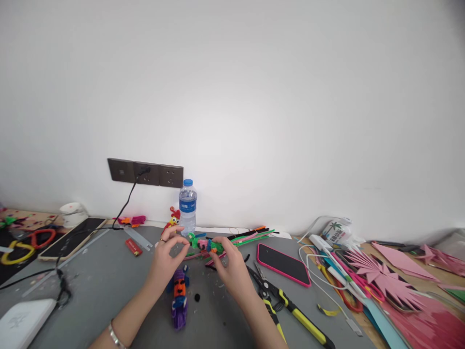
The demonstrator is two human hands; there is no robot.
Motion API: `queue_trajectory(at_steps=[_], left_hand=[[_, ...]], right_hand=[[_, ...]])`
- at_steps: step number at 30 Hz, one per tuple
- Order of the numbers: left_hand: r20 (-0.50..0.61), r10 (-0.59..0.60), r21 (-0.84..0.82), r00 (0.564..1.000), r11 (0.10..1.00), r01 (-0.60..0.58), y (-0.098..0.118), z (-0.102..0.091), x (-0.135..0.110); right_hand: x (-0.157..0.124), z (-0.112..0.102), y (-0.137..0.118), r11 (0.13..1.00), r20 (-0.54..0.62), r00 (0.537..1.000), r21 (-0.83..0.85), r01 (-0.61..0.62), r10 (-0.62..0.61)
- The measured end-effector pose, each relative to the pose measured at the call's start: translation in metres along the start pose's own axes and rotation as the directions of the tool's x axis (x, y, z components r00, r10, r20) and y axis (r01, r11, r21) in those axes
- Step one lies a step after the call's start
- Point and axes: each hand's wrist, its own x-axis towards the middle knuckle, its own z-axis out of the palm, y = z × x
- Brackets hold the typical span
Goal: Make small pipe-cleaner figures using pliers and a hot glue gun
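Note:
Raised over the grey mat (pixel 127 295) is a small pipe-cleaner figure (pixel 201 244) in green, pink and blue. My right hand (pixel 232 271) grips its right end between thumb and fingers. At its green left end, the thumb and forefinger of my left hand (pixel 166 259) are pinched together. Below my hands lies a purple pipe-cleaner figure (pixel 179 310) with an orange face. A small black ball (pixel 197 297) rests beside it. Behind my hands is a bundle of loose pipe cleaners (pixel 259 236), and a red and yellow figure (pixel 174 218) stands partly hidden by my left hand.
A water bottle (pixel 188 206) stands against the wall. Yellow-handled pliers (pixel 301 317) and a pink-cased phone (pixel 283 264) lie to the right, near a white cable (pixel 327 281) and pink paper (pixel 403 261). Another phone (pixel 74 237) and a white box (pixel 27 322) are left.

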Motion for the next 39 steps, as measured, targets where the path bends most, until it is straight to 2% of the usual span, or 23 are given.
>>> queue_trajectory(at_steps=[15, 26, 33, 39], left_hand=[[-0.015, -0.036, 0.001, 0.999, 0.999, 0.036, -0.0014, 0.0014, -0.0007], [0.011, -0.030, -0.062, 0.999, 0.998, 0.030, -0.0048, 0.0002, 0.0007], [0.026, -0.054, -0.171, 0.998, 0.984, 0.058, -0.0050, 0.0014, 0.0009], [0.038, -0.049, -0.145, 0.998, 0.988, 0.054, -0.0074, -0.0002, 0.0022]], right_hand=[[0.0005, -0.0003, 0.0002, 0.996, -0.004, 1.000, 0.085, -0.011, 0.011], [0.0032, -0.0050, -0.0046, 0.992, -0.011, 1.000, 0.127, 0.002, 0.000], [0.0045, -0.0076, -0.0035, 0.990, 0.012, 1.000, 0.142, -0.004, 0.003], [0.0045, -0.0071, -0.0010, 0.989, 0.017, 1.000, 0.145, -0.008, 0.006]])
